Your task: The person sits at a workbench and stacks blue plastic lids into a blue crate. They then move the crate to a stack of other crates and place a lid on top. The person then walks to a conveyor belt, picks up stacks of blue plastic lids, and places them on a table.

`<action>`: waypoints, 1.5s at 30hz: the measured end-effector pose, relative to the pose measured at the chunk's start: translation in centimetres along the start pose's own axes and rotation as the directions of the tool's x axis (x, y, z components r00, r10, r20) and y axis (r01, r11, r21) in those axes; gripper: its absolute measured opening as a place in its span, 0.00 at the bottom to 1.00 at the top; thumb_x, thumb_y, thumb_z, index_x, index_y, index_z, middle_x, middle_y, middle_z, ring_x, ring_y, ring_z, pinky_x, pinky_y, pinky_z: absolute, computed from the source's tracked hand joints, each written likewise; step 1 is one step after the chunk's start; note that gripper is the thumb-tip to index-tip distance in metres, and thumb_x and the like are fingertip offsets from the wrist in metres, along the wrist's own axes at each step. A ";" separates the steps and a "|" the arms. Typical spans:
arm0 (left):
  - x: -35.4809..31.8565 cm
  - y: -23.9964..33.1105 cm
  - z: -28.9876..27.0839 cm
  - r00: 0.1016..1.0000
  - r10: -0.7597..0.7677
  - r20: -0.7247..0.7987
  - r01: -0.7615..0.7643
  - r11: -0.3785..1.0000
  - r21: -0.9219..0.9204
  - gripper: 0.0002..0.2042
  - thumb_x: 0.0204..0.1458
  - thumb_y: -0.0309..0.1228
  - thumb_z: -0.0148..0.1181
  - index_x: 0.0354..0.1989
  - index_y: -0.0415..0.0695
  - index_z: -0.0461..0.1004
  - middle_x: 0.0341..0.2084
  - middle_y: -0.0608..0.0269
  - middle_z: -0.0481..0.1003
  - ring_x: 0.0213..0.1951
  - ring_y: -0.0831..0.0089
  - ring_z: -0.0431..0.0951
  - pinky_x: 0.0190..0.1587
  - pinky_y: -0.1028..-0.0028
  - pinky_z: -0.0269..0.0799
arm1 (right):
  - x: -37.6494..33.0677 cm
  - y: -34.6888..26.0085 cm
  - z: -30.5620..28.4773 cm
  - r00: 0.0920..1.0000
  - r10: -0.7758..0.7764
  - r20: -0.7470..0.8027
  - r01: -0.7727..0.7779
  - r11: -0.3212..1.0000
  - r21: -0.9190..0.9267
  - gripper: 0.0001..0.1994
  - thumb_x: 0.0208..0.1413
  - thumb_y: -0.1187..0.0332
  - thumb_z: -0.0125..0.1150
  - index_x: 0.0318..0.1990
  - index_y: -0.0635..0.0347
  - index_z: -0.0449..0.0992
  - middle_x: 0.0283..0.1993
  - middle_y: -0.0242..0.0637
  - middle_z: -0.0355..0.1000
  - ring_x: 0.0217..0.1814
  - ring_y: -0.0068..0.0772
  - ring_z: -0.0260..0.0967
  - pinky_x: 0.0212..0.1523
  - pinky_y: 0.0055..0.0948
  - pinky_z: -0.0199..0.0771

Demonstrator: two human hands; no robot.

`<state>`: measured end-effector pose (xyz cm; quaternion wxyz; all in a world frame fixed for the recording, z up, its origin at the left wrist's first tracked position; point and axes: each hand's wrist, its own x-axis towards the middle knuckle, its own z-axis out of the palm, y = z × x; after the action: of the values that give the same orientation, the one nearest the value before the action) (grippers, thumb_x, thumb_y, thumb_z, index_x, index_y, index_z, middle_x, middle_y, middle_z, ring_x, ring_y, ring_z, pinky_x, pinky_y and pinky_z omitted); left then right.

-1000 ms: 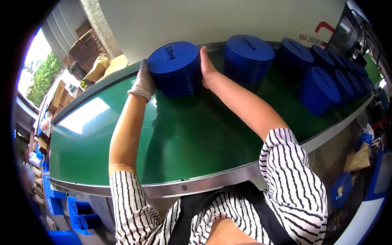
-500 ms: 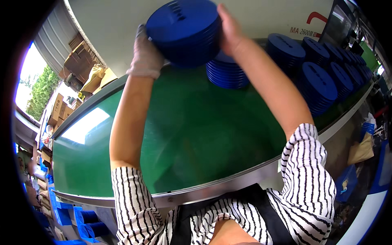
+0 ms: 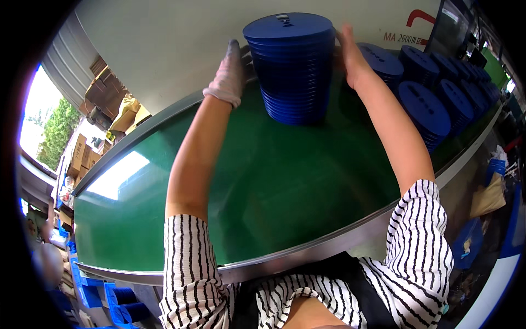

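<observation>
A tall stack of round blue plastic discs point(image 3: 290, 71) stands upright on the green conveyor belt point(image 3: 285, 186), slots showing on its top disc. Left of the stack is my left hand point(image 3: 227, 77), in a pale glove with dark fingertips, its fingers stretched up and a narrow gap from the discs. My bare right hand point(image 3: 352, 59) is on the other side, fingers extended and just off the upper rim. Neither hand appears to hold anything.
Shorter blue disc stacks point(image 3: 424, 112) line the belt's right side in rows. A pale machine panel point(image 3: 175, 44) rises behind. The metal belt edge point(image 3: 307, 251) curves in front of me. Cardboard boxes point(image 3: 109, 88) are piled at far left; blue crates point(image 3: 112, 307) sit at lower left.
The disc stack held between my hands has come down to the right onto the shorter stack on the belt, making one tall stack. Both hands have let go and moved slightly apart.
</observation>
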<state>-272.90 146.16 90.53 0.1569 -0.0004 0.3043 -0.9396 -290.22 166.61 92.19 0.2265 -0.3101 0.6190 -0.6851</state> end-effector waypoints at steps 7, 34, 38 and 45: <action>-1.3 -2.1 -5.4 0.954 0.288 0.085 -0.077 -0.040 0.996 0.32 0.58 0.56 0.31 0.65 0.48 0.52 0.63 0.57 0.56 0.65 0.59 0.50 0.66 0.61 0.40 | -0.8 5.7 -0.3 0.901 0.401 0.168 -0.431 0.873 0.229 0.43 0.54 0.31 0.20 0.68 0.54 0.46 0.71 0.45 0.42 0.73 0.45 0.37 0.68 0.48 0.36; -14.9 -4.7 -4.4 0.910 0.256 0.326 -0.325 -0.049 0.944 0.30 0.57 0.54 0.40 0.63 0.50 0.56 0.62 0.61 0.57 0.65 0.59 0.50 0.66 0.53 0.43 | -11.5 0.3 6.5 0.886 0.260 0.383 -0.344 0.924 0.169 0.45 0.51 0.27 0.27 0.67 0.54 0.48 0.68 0.42 0.49 0.70 0.47 0.43 0.66 0.49 0.41; -20.3 -1.6 -3.9 0.809 0.420 0.412 -0.430 -0.056 0.901 0.24 0.57 0.51 0.43 0.57 0.52 0.64 0.56 0.64 0.66 0.61 0.63 0.58 0.63 0.56 0.53 | -12.8 0.7 10.3 0.815 0.232 0.531 -0.350 0.927 0.134 0.45 0.52 0.28 0.27 0.68 0.52 0.44 0.71 0.43 0.40 0.73 0.46 0.34 0.67 0.51 0.33; -28.7 2.0 -9.1 0.741 0.498 0.451 -0.537 0.035 0.843 0.20 0.59 0.46 0.45 0.54 0.47 0.66 0.51 0.70 0.69 0.53 0.70 0.66 0.59 0.68 0.59 | -17.0 4.6 15.1 0.757 0.324 0.568 -0.435 0.898 0.068 0.47 0.48 0.27 0.36 0.68 0.50 0.45 0.71 0.38 0.44 0.71 0.43 0.40 0.66 0.48 0.38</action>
<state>-245.87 158.33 84.65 0.4560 0.1870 -0.3419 -0.8001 -267.92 167.08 85.85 0.5563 -0.3347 0.5085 -0.5656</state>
